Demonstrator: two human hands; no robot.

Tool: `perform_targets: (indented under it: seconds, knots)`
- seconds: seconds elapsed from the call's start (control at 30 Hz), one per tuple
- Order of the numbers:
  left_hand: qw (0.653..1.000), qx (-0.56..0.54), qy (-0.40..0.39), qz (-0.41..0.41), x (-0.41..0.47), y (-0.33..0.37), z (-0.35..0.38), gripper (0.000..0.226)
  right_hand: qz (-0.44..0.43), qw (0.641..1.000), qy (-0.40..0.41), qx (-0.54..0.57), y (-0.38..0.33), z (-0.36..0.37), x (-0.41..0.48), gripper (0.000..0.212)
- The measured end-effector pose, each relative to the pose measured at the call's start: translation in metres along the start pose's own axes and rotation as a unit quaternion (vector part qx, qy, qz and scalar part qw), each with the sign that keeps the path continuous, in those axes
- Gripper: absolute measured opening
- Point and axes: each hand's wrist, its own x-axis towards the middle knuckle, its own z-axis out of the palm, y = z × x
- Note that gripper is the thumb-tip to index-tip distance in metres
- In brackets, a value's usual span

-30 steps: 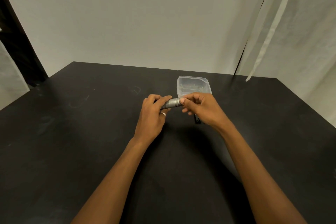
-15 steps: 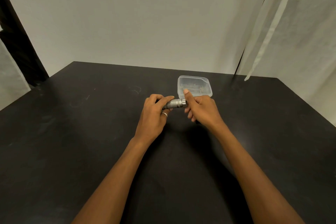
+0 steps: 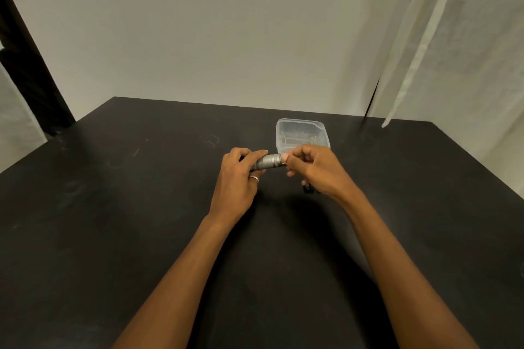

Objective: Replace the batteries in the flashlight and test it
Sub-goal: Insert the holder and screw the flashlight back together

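A small grey metal flashlight with a knurled barrel lies level between my hands, just above the black table. My left hand, with a ring on one finger, is wrapped around its left part and hides that end. My right hand pinches the flashlight's right end with thumb and fingertips; a thin brass-coloured edge shows there. What sits under those fingertips is hidden. A small black part lies on the table below my right hand.
A clear plastic container stands on the table just behind my right hand, with small items inside that I cannot make out. A pale wall rises behind the table, and a pale curtain hangs at the right.
My right hand's fingers have shifted on the flashlight's right end, from thumb raised half a second ago to a closed pinch now. The left hand and flashlight have stayed in place.
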Motion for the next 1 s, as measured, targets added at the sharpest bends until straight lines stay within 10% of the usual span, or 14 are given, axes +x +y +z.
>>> perform_targets:
  seconds: [0.2,0.37,0.73,1.0]
  knots:
    - [1.000,0.002,-0.003,0.006,0.001,0.000,0.000,0.046,0.037,0.997,0.045,-0.055,-0.006,0.009,-0.003,0.061]
    - [1.000,0.002,-0.001,-0.009,0.000,0.000,0.000,0.046,0.005,1.000,-0.013,0.021,-0.004,-0.008,-0.001,0.015]
    - [1.000,0.008,-0.004,0.000,0.000,0.000,0.001,0.047,0.028,0.997,0.038,-0.063,-0.002,0.007,-0.004,0.049]
    - [1.000,0.009,-0.012,-0.013,0.000,-0.001,0.000,0.046,-0.009,0.999,-0.007,-0.035,0.003,0.004,-0.001,0.013]
